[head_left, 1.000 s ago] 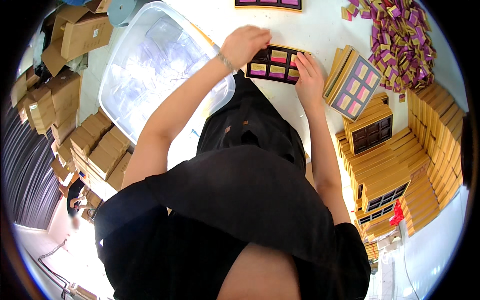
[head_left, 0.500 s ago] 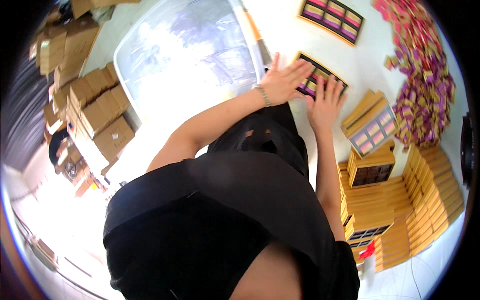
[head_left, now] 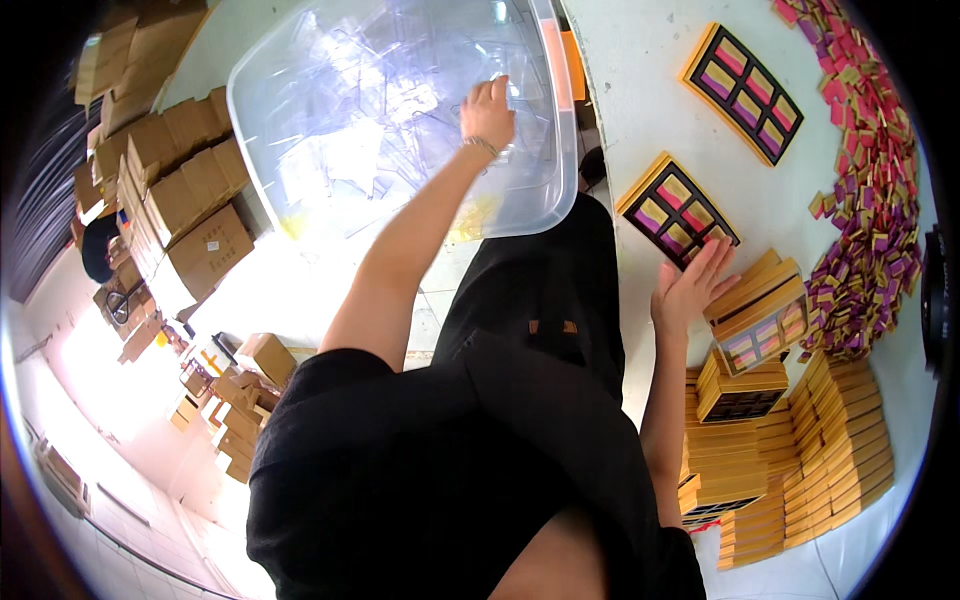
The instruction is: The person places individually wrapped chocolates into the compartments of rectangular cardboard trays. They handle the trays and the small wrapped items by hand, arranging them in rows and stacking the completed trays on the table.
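Observation:
My left hand (head_left: 488, 112) is over a large clear plastic tub (head_left: 568, 150) filled with loose transparent plastic sheets (head_left: 370, 130). Its fingers are bent and drawn together among the sheets, and what they pinch is hidden. My right hand (head_left: 692, 285) lies with fingers stretched out at the near right corner of a black-and-yellow compartment box (head_left: 660, 208). Small pink, purple and gold wrapped pieces sit in that box's compartments. Farther back on the white table is a similar filled box (head_left: 745, 95).
A heap of small wrapped pieces (head_left: 865, 240) runs along the table's right side. Beside my right hand stand upright boxes (head_left: 760, 300), one with a clear cover. Stacks of yellow boxes (head_left: 830, 460) fill the near right. Cardboard cartons (head_left: 205, 255) are piled at the left.
My left hand has left the compartment box and moved left into the tub, its fingers now bent together. My right hand has stayed by the box's corner. The view has shifted.

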### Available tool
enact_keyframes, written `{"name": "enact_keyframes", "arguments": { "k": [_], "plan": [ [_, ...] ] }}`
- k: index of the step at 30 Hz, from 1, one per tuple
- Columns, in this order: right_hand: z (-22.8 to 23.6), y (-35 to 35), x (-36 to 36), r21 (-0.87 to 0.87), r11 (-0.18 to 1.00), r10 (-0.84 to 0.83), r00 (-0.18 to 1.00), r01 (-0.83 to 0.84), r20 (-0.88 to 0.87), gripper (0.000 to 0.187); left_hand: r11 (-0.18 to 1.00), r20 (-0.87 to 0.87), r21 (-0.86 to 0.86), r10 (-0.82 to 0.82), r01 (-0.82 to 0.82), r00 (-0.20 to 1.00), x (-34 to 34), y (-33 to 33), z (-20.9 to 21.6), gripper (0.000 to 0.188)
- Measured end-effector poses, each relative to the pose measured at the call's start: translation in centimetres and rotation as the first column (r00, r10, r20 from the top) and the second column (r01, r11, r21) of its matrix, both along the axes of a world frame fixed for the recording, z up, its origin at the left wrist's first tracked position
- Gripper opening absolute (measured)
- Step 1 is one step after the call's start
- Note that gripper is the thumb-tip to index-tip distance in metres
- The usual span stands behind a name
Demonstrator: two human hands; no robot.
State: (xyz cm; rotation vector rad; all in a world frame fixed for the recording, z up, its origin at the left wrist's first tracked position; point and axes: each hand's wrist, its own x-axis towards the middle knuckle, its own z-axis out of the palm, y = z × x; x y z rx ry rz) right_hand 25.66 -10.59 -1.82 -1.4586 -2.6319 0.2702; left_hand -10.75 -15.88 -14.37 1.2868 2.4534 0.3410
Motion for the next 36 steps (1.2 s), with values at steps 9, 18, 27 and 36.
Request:
{"name": "enact_keyframes", "arguments": {
  "k": [9,18,27,36],
  "plan": [
    [5.3,0.0,-4.8,-0.025,0.999,0.042,0.981,-0.047,-0.192,0.072,0.987,0.157,-0.073,-0.128,0.141,0.979,-9.6,-0.8,-1.4,0.024],
    [7.7,5.3,-11.9,-0.652,-0.225,-0.842,0.481,-0.724,-0.243,0.081,0.971,0.821,0.123,-0.216,0.206,0.529,-9.8,5.2,25.2,0.059],
    [7.8,2.0,-9.4,-0.353,-0.455,-0.850,0.517,-0.817,-0.100,0.107,0.499,0.455,0.611,-0.857,0.615,0.243,2.2,14.1,28.9,0.046],
    [13.7,2.5,-2.7,-0.683,-0.269,-0.792,0.559,-0.679,-0.244,0.102,0.842,0.733,0.528,-0.519,0.114,0.440,-3.4,13.2,23.2,0.075]
  ]
}}
